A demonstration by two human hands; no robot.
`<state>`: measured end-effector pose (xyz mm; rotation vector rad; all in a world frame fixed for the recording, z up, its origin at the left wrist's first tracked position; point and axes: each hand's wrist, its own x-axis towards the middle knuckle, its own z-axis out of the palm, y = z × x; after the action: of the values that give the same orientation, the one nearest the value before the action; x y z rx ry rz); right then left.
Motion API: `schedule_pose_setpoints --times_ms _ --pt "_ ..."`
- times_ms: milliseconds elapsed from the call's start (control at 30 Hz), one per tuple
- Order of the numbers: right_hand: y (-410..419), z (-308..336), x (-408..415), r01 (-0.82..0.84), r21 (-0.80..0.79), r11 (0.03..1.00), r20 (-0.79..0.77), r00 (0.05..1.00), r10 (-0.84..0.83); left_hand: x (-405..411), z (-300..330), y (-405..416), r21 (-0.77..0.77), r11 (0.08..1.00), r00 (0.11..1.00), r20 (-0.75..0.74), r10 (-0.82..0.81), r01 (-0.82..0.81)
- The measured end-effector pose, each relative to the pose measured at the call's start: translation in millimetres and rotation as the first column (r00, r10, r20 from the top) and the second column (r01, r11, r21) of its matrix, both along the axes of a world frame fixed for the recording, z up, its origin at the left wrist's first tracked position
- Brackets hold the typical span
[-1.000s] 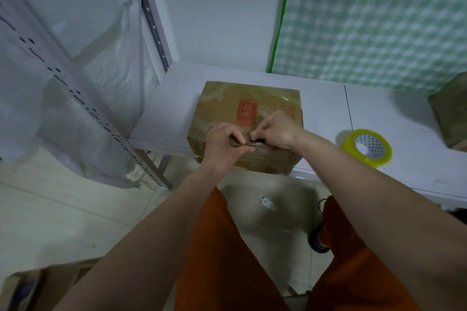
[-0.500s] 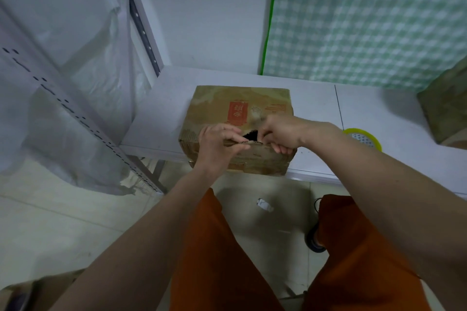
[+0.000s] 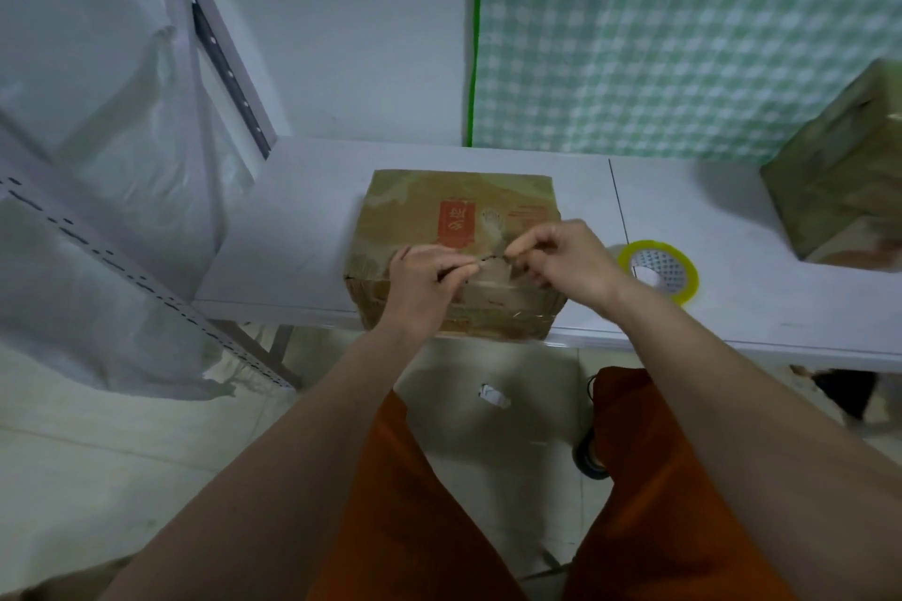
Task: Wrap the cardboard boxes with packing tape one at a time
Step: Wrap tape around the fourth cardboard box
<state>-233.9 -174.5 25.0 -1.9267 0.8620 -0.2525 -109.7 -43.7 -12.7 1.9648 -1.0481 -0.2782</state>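
A brown cardboard box [image 3: 424, 205] with a red label lies on the white table [image 3: 293, 229], its near side over the table's front edge. My left hand [image 3: 422, 286] and my right hand [image 3: 568, 259] hover over the box's near top edge. Each pinches one end of a thin twisted strip of clear tape [image 3: 490, 257] stretched between them. A roll of yellowish packing tape [image 3: 659, 271] lies flat on the table just right of my right hand. A second tape-covered box [image 3: 844, 176] stands at the far right.
A metal rack post [image 3: 224, 59] with white plastic sheeting [image 3: 122, 190] stands left of the table. A green checked cloth [image 3: 683, 29] hangs behind it. A scrap of paper [image 3: 490, 398] and a dark roll [image 3: 588, 459] lie on the tiled floor by my legs.
My hands have drawn apart along the box's near edge, the right one moving right. The tape strip now stretches between them. The tape roll is fully in sight again.
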Motion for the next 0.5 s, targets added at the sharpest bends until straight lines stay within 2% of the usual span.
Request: schedule_pose_setpoints --times_ms 67,167,333,500 --pt "11 -9 -5 0.060 0.041 0.997 0.020 0.998 -0.060 -4 -3 -2 0.001 0.999 0.999 0.025 0.045 -0.045" --pt "17 -12 -3 0.090 0.015 0.996 0.021 0.996 -0.090 -10 -3 -4 -0.002 0.993 0.993 0.007 0.116 -0.116" --pt "18 -11 7 0.169 -0.052 0.984 -0.079 0.982 -0.173 -12 0 -8 0.052 0.986 0.987 -0.039 0.158 -0.156" --pt "18 -11 15 0.176 -0.147 0.973 -0.198 0.959 -0.203 -12 -1 -10 0.098 0.981 0.984 -0.042 0.174 -0.169"
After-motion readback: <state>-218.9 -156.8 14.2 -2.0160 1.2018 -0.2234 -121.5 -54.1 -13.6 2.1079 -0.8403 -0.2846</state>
